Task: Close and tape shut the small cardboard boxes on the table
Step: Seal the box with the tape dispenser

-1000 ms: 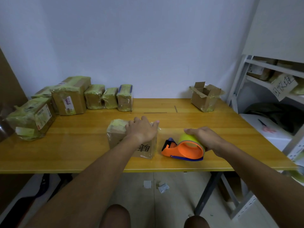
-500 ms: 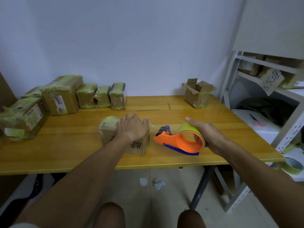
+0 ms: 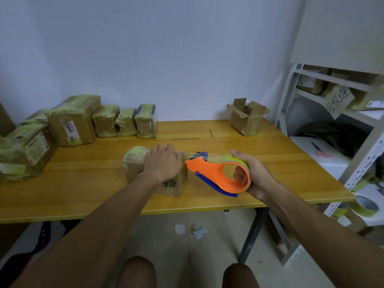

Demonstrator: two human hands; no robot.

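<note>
Spanning most of the view, the wooden tabletop [image 3: 259,163] serves as the landmark, and everything else is placed against it. A white metal shelf rack [image 3: 332,84] is seen off its right end, holding more parcels and a handwritten label. Along the tabletop's far left, a row of already taped boxes [image 3: 104,121] is stacked against the wall, and at its far right corner an open cardboard box [image 3: 247,117] is left with its flaps up, not yet dealt with. Near the front edge, at the middle, the small cardboard box [image 3: 172,183] in hand is held down by the left hand [image 3: 164,163], whose fingers are laid flat over its top, pressing rather than clutching. Just beside the box on its right, lifted off the tabletop, the orange tape dispenser [image 3: 220,175] is carried by the right hand [image 3: 255,175]; its grip is wrapped round the yellow-green roll, fingers through the core. A clear strip appears drawn from the roll toward the blade end. The taping step seems under way: next, the strip would need pressing onto the box's near corner and drawing across the seam, with the left hand holding the flaps shut.
</note>
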